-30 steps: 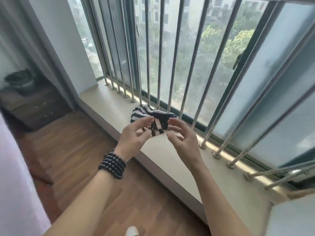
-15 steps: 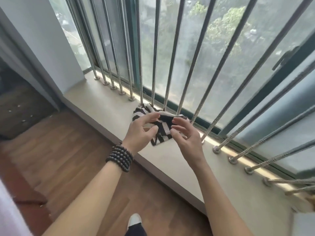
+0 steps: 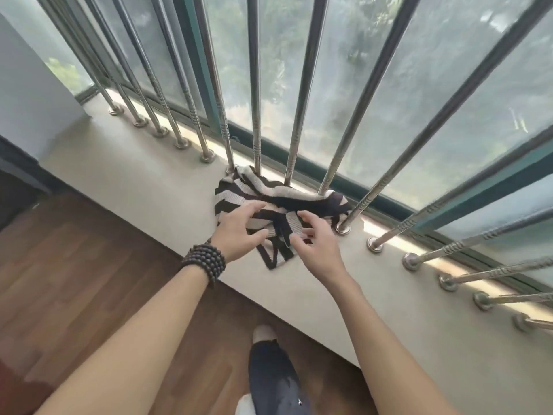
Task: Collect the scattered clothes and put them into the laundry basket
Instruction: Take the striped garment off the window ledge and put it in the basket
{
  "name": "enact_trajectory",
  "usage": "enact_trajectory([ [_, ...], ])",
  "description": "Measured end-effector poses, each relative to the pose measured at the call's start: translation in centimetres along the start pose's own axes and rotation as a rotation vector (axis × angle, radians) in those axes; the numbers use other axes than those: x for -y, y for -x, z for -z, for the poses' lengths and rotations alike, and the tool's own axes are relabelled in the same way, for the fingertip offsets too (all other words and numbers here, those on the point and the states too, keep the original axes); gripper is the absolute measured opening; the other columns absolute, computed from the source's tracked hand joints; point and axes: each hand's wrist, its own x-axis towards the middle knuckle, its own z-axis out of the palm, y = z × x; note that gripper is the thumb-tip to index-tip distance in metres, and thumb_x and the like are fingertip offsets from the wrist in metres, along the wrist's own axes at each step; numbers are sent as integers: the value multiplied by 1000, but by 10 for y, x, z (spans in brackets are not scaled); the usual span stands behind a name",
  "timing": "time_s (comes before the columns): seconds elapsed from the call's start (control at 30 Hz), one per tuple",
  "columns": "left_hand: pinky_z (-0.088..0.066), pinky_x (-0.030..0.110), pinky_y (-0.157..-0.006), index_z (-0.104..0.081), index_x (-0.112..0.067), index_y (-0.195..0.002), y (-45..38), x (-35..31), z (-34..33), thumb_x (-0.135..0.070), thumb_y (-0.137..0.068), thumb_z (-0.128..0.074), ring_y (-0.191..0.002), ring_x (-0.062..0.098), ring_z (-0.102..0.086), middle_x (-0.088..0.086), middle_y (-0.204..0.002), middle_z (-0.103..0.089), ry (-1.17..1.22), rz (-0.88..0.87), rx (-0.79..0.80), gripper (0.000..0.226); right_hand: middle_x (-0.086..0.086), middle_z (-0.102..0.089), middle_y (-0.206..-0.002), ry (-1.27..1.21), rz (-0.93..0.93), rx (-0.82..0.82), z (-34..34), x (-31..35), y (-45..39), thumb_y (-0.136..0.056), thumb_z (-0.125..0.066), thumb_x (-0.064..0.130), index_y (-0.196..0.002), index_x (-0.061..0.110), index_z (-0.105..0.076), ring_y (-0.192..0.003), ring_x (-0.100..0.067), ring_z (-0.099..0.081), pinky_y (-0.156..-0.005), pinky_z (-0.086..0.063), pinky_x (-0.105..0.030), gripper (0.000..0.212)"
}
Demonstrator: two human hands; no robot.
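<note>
Striped knit garment (image 3: 269,202) bunched on windowsill (image 3: 149,187), against the bars (image 3: 257,115). My left hand (image 3: 239,232) and right hand (image 3: 317,244) pinch its near edge. Soft, light, floppy; I'd gather the bulk.

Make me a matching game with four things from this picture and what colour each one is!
Things:
1. striped garment
2. beaded bracelet
3. window bars
4. floor

Colours:
A. shiny silver
B. reddish-brown wood
C. black and white
D. dark brown, almost black

Pairs: 1-C, 2-D, 3-A, 4-B
</note>
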Motion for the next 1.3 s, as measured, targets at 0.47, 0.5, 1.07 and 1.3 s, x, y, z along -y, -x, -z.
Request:
enact_trajectory([
  [0.47,-19,81,-105,19,-57,-143,-255,200,-150,-67,-54,-81,-149,45,17,-3,-162,28,-712,156,316,135,-7,46,-159,881,-117,384,-126,-217,-232,-54,-82,76,-153,51,22,-152,-43,31,-108,-16,-85,145],
  [0.5,-21,81,-104,20,-57,-143,-261,206,-154,-65,-54,-82,-149,46,15,-3,-162,27,-714,160,328,136,-7,46,-159,886,-129,394,-133,-225,-234,-52,-82,77,-153,51,22,-151,-43,31,-108,-16,-85,148],
  [1.07,-54,43,-88,-54,-24,-129,-210,199,-173,5,-71,-65,-104,31,-60,3,-124,-55,-391,-40,73,66,-10,-58,-126,439,55,-24,-131,-220,-199,-79,-73,6,-130,18,-67,-106,-35,-48,-90,-52,-47,52],
  [1.3,-45,22,-100,-34,-29,-148,-160,81,-113,-11,-80,-67,-125,21,-50,4,-140,-42,-102,-193,38,78,-6,-55,-127,98,64,-232,-56,-117,-140,-78,-67,11,-129,25,-66,-119,-28,-52,-109,-45,-38,52],
])
